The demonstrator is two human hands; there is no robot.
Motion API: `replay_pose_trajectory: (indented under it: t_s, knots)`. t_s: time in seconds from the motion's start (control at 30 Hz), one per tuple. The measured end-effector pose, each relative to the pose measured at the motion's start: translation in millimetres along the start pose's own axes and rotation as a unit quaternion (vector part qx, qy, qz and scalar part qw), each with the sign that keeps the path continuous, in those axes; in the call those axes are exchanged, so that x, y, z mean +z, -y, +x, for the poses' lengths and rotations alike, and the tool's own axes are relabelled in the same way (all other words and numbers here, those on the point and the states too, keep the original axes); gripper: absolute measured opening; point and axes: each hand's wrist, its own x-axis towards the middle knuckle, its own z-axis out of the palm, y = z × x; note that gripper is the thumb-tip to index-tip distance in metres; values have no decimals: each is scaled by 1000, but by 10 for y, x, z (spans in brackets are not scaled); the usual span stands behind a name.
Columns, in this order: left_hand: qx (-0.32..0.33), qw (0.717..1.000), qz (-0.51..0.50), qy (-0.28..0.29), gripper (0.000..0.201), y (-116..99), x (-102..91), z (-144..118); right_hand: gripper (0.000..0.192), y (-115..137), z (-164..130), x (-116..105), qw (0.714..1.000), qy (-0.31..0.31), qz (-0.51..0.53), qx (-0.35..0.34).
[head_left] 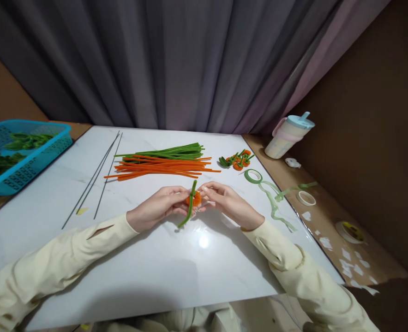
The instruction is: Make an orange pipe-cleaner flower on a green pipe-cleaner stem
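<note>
Grey curtains are hanging behind a white marble-look board (155, 267) that is lying on a brown table, and a person in cream sleeves is working at its middle. Both hands are meeting over the board: the left hand (157, 207) and the right hand (226, 203) are closing from opposite sides on a small orange coil (197, 199), fingertips pinching it between them. A green stem (189, 207) is crossing the coil, its long axis running from upper right, near the right hand's fingertips, down to lower left, where its free end is pointing toward the person just below the left hand. Neither hand is clearly nearer; the coil is sitting midway, and the stem's lower tail is lying closer to the left hand.

Farther back on the board, a bundle of orange pipe cleaners (162, 168) is lying lengthwise left to right, with green pipe cleaners (169, 151) just behind it. Thin wires (96, 177) are lying well to the left. Finished orange-and-green pieces (237, 160) are resting near the far right corner, beside a roll of green tape (253, 175) with a strip trailing off. A blue basket (34, 157) is standing at the left edge, and a lidded cup (287, 136) at the right.
</note>
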Motion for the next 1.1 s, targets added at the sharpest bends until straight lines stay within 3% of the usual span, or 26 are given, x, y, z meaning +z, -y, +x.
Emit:
replay_pose_trajectory:
  t_s: [0.13,0.23,0.57,0.77,0.9,1.03,1.1]
  knots:
    - [59,998,-11,-36,18,13,-32,53,34,-78,-27,84,997,39,37,45]
    - [68,997,-11,-26,16,67,-62,77,32,-146,-14,124,998,42,18,35]
    - [15,998,12,66,21,46,-200,90,34,-2,52,-71,987,80,-95,102]
    - [-29,998,-20,48,27,173,-194,120,37,79,86,-110,960,116,-227,113]
    - [-25,999,-1,43,29,221,-162,105,25,169,77,-85,902,97,-417,51]
    - [-14,1000,22,6,27,287,-134,107,15,202,33,-13,785,34,-619,-21]
    - [-3,1000,20,-11,28,317,-122,112,15,193,8,39,740,4,-670,-59]
